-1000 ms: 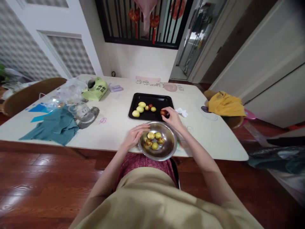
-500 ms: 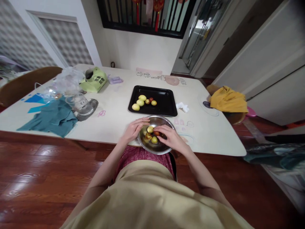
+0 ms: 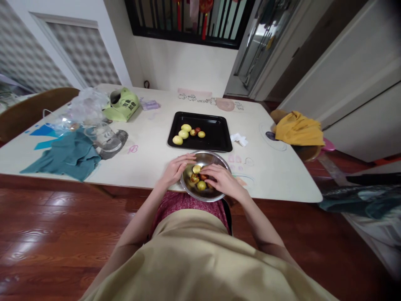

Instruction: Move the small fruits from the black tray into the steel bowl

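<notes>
Left hand [image 3: 175, 170]: laid against the left side of the bowl [image 3: 207, 157], fingers straight and together, reaching over the rim; whether the thumb pinches it I cannot tell.
Right hand [image 3: 222, 179]: reaching in over the bowl's right side, fingers bent down among the fruit; whether they grasp a piece or have let it go I cannot tell.
Red fruit [image 3: 203, 177]: in the bowl, just under the right hand's fingertips and partly covered by them; to the right of the left hand, apart from it.
Yellow fruit [image 3: 196, 169]: in the bowl between the two hands, near both sets of fingertips.
Speckled fruit [image 3: 194, 178]: in the bowl, nearer the left side, left of the red fruit.
Green fruit [image 3: 201, 185]: in the bowl on the person's side, below the red fruit.
Tray [image 3: 217, 133]: black, on the table [image 3: 150, 154] just beyond the bowl, clear of both hands.
Pale fruits [image 3: 183, 134]: three in a slanting row at the tray's left.
Small fruits [image 3: 201, 134]: three grouped right of the pale ones, one of them dark red.
Tissue [image 3: 239, 139]: crumpled, just right of the tray.
</notes>
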`<state>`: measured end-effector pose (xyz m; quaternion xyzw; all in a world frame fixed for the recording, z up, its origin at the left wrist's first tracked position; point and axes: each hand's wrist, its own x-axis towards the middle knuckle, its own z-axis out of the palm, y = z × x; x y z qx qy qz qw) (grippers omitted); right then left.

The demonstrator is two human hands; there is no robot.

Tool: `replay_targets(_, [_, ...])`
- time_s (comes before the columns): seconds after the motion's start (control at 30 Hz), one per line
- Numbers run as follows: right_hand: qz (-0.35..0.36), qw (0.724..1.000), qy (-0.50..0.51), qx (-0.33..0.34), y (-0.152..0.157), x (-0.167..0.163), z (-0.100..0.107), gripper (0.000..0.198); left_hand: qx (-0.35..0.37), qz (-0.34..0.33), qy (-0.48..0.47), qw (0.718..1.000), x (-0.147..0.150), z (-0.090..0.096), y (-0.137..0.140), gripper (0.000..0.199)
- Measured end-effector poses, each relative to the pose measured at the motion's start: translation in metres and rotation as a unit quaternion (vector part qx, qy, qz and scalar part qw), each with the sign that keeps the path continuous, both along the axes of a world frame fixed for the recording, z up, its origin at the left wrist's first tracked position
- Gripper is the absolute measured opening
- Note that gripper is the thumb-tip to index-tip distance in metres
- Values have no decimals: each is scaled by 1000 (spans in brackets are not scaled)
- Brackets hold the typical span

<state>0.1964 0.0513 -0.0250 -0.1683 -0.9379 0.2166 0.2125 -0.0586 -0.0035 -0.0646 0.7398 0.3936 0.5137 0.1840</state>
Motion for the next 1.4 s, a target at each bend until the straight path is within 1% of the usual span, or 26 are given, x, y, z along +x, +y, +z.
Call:
replay_targets(0.17, [-20, 1000, 16, 10, 0, 5, -1, 23, -5, 3, -4, 1000, 0, 1, 0, 52])
replay_targets(0.3, [-72, 992, 97, 31, 0, 16, -2, 17, -9, 2, -6, 1000, 0, 2, 0, 53])
replay_targets(0.43, [-140, 969, 192, 65, 3, 29, -7, 15, -13, 2, -6, 1000, -1, 1, 0, 53])
replay_targets(0.53, [-184, 947, 250, 85, 6, 38, -16, 15, -15, 5, -7, 1000, -1, 1, 0, 52])
replay_targets(0.63, [-228, 926, 288, 83, 10, 44, -28, 19, -13, 5, -6, 1000, -1, 1, 0, 52])
replay_targets(0.7, [-247, 923, 287, 70, 13, 46, -35, 24, -12, 5, -4, 1000, -1, 2, -1, 53])
replay_targets(0.8, [-257, 928, 267, 49, 15, 45, -42, 30, -13, 9, -2, 1000, -1, 3, -1, 55])
replay_targets(0.93, [-258, 931, 256, 40, 16, 42, -45, 36, -13, 16, 0, 1000, -1, 4, 0, 57])
replay_targets(1.1, [-252, 931, 262, 35, 16, 41, -45, 36, -11, 17, 6, 1000, -3, 6, 0, 57])
replay_targets(1.2, [-252, 930, 267, 33, 17, 41, -45, 36, -12, 37, 9, 999, -5, 9, 3, 53])
replay_targets(1.3, [-250, 930, 267, 36, 17, 41, -44, 37, 9, 81, 22, 996, -11, 16, 18, 40])
replay_targets(1.4, [-250, 929, 269, 36, 17, 40, -43, 37, 37, 114, 79, 990, -18, 25, 49, 32])
